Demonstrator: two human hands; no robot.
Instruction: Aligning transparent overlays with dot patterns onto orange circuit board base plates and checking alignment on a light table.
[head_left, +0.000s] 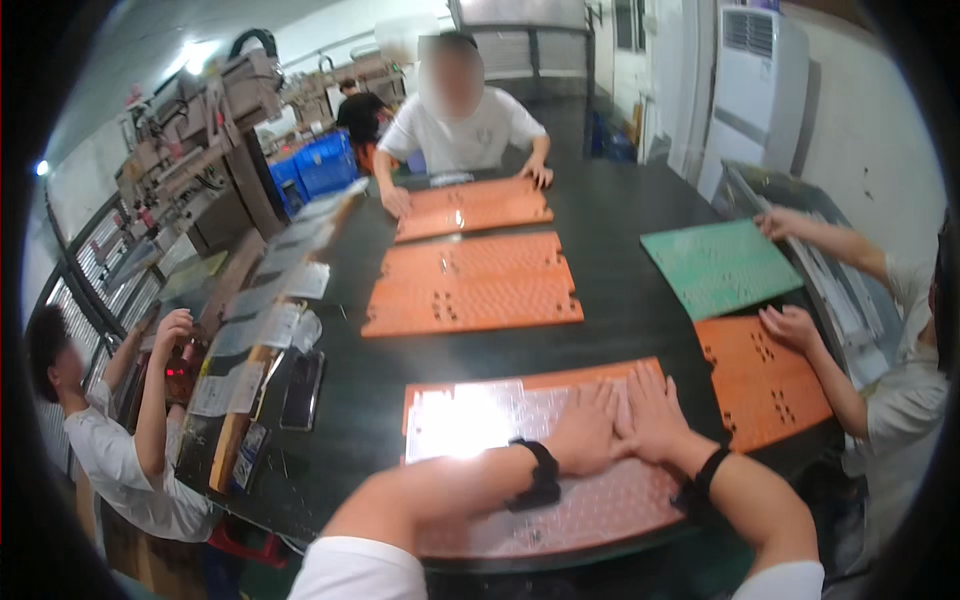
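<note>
Both of my hands lie flat and side by side on a clear, glossy sheet that covers most of an orange board at the near edge of the dark table. My left hand has its fingers stretched forward, toward the board's far edge. Touching it at the thumbs, my right hand also has its fingers out straight. Neither hand grips anything. Bright glare hides part of the sheet left of my hands. A dark band is on each wrist.
Two orange boards with notches and holes, one nearer and one farther, lie ahead, a co-worker's hands on the farther. At right, another person handles a green board and an orange board. A phone and a wooden strip lie left.
</note>
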